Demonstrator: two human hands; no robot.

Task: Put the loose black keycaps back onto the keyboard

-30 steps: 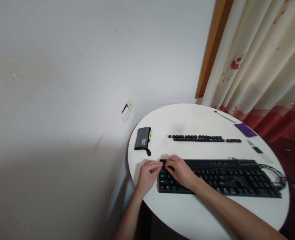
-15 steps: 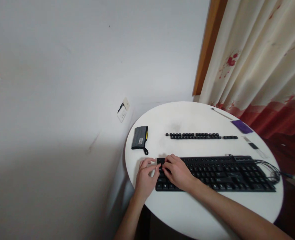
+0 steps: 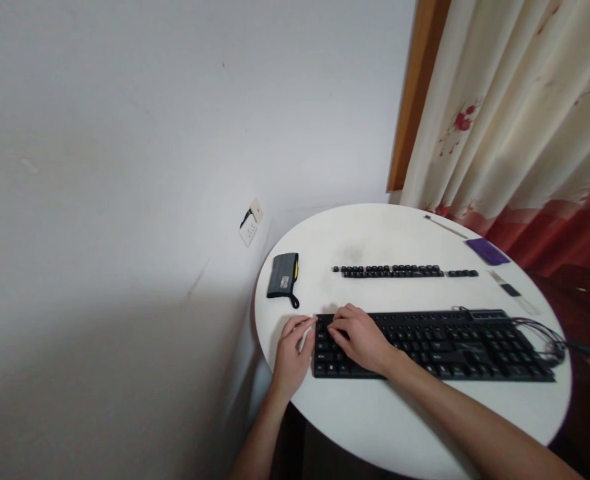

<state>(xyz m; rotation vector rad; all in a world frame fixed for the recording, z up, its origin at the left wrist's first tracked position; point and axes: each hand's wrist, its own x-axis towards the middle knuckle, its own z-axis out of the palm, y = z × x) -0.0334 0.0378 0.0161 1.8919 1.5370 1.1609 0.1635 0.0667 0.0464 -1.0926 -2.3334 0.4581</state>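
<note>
A black computer keyboard (image 3: 445,350) lies on the white round table (image 3: 385,413). My left hand (image 3: 293,348) rests at its upper left corner, fingertips touching the edge. A gap shows between the thumb and the stretched fingers, with nothing held. Over the keys in the upper left part is my right hand (image 3: 359,337), its fingers bent and brought together. Whatever lies between its fingertips is hidden. Behind the keyboard, loose black keycaps (image 3: 395,273) are laid out in two rows.
At the left stands a grey pouch (image 3: 283,275) with a loop. A thin brush (image 3: 447,227), a purple cloth (image 3: 487,252) and a flat brush (image 3: 511,289) lie along the right side. The keyboard's cable (image 3: 549,343) is bundled at the right. A wall (image 3: 125,200) borders the left.
My left thumb and fingers have drawn back slightly from the corner keys to the keyboard's edge. My right hand remains over nearly the same keys. The view has shifted slightly.
</note>
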